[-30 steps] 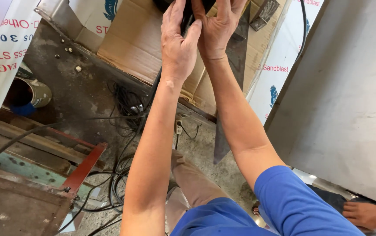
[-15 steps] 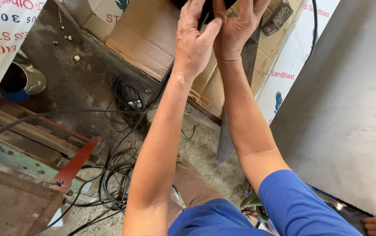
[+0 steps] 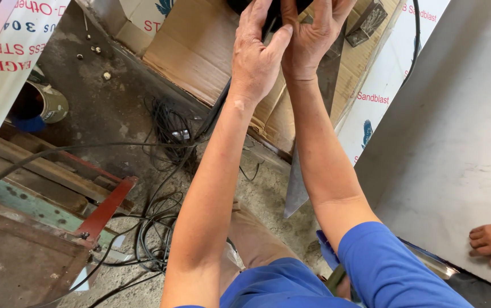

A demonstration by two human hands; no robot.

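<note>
Rough concrete floor [image 3: 114, 108] w/ tangled black cables [image 3: 165, 188], cardboard sheets [image 3: 199, 51], grey metal sheet [image 3: 456, 142].

blocked: cardboard [image 3: 199, 51], steel sheet [image 3: 451, 148] | floor: cables [image 3: 160, 222]

Small black object [image 3: 268, 7] cut off by top edge, mostly hidden behind left hand [image 3: 255, 57] and right hand [image 3: 312, 40]; grip unclear.

Sheet metal panel [image 3: 456, 142]: smooth, matt grey. Cardboard box [image 3: 199, 51]: brown, creased. Floor [image 3: 120, 114]: rough concrete. Cables [image 3: 165, 217]: black plastic sheath.
</note>
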